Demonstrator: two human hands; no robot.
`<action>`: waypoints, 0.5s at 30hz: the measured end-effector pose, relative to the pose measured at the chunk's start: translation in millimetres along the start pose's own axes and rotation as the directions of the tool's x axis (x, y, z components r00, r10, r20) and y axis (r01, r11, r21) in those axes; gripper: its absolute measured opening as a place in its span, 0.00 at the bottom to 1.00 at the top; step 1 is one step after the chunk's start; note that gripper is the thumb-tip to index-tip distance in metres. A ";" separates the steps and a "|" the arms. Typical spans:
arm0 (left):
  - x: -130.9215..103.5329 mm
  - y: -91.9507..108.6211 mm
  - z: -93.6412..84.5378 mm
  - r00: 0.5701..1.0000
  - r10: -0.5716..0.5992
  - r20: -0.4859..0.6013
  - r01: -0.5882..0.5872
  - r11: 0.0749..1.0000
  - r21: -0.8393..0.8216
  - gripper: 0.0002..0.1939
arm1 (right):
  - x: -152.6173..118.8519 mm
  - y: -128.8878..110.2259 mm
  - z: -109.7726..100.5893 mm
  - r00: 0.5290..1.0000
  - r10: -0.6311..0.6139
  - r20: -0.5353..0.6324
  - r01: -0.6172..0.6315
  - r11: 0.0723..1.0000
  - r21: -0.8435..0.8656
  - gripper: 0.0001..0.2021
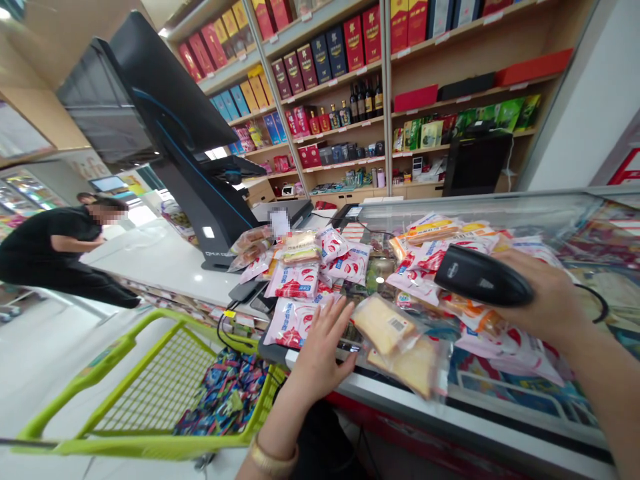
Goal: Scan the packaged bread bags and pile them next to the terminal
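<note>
My right hand (540, 300) is wrapped round a black barcode scanner (483, 277), held above a heap of packaged bread on the glass counter. My left hand (323, 350) has its fingers spread, close to a pink-and-white bread packet (287, 323) on the left pile; whether it touches cannot be made out. Just right of that hand lie two clear-wrapped bread slices, the upper one (384, 323) showing a barcode and the lower one (410, 363) partly beneath it. More pink-and-white packets (515, 350) lie under the scanner. A wrapped sandwich (300, 248) tops the left pile.
A green shopping cart (120, 380) with colourful small packets (230, 393) stands at the lower left. A black checkout monitor (170, 87) rises from the white counter (165, 250). Behind are shelves (335, 80) of boxes and bottles. A person (55, 247) bends over at far left.
</note>
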State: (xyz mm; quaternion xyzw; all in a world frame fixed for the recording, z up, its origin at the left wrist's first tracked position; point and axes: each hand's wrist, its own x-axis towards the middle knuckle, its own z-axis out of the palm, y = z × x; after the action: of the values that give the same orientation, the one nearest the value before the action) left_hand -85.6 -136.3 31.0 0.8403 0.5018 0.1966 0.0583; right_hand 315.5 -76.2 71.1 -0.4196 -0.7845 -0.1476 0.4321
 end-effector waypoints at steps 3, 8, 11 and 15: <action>31.1 12.1 2.3 0.982 0.100 0.158 -0.096 0.995 -0.033 0.46 | 0.5 -0.1 0.2 1.000 -0.010 0.002 0.010 1.000 0.027 0.10; 64.5 15.8 8.9 0.955 0.128 0.268 -0.122 0.992 -0.038 0.45 | 3.0 -3.0 -0.1 1.000 -0.003 0.000 0.002 0.996 0.086 0.10; 72.9 9.6 7.5 0.978 0.149 0.144 -0.139 0.987 -0.079 0.36 | 2.9 -4.1 -0.2 1.000 -0.023 -0.016 0.024 0.997 0.071 0.11; 84.2 0.3 -1.7 0.991 0.047 -0.128 -0.066 0.986 -0.151 0.24 | 2.9 -6.4 -0.7 1.000 -0.014 0.003 0.014 0.999 0.049 0.10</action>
State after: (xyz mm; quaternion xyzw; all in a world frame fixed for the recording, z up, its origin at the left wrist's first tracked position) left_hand -50.7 -63.6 55.5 0.8334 0.4634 0.2883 0.0868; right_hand 310.1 -78.9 74.7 -0.4036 -0.7915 -0.1305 0.4401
